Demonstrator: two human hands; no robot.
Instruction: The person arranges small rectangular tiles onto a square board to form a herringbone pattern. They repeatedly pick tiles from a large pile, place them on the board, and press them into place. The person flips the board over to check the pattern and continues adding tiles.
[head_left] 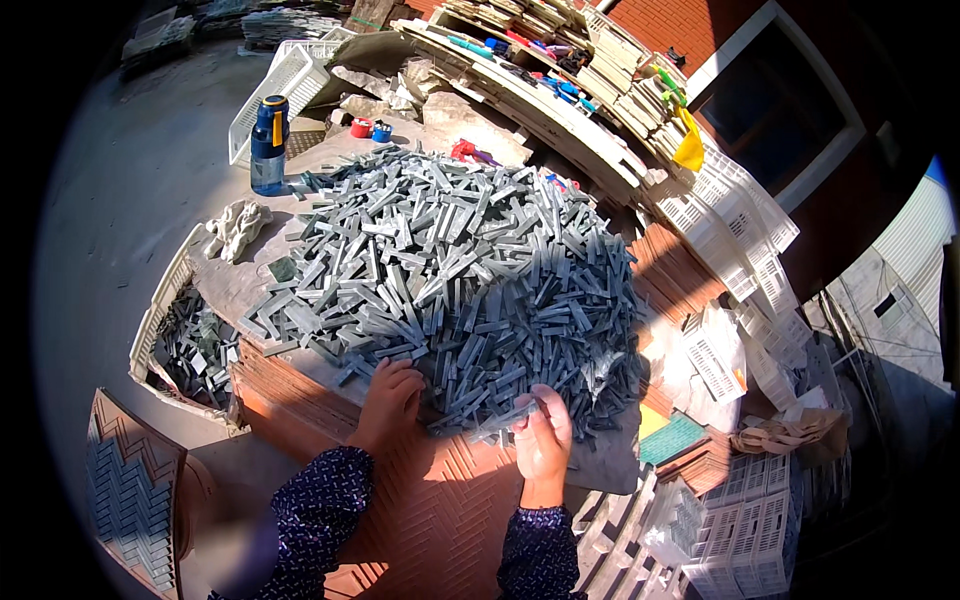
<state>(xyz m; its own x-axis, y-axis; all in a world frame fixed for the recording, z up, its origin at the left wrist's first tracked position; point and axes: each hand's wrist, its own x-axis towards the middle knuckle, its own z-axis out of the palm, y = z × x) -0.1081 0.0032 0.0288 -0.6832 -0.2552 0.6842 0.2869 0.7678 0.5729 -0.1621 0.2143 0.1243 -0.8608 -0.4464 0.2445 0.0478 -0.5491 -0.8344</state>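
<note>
A big heap of narrow grey stone strips (pixel 440 240) lies before me, partly in sunlight. My right hand (pixel 543 435) is closed at the heap's near edge, with a few grey stone strips (pixel 503 420) pinched between thumb and fingers; they look slightly blurred. My left hand (pixel 392 395) rests against the near-left edge of the heap, its fingers curled and drawn together. What lies under those fingertips is hidden. Beneath both wrists is a brown herringbone-patterned tray (pixel 440 490) whose visible slots show no strips.
At far left stand a blue bottle (pixel 268 145) and crumpled whitish gloves (pixel 238 228). A white crate (pixel 150 345) of stone pieces sits left, above a herringbone tray (pixel 172 455) holding grey strips. Stacked white crates (pixel 740 530) are at right; piled boards (pixel 540 90) lie behind.
</note>
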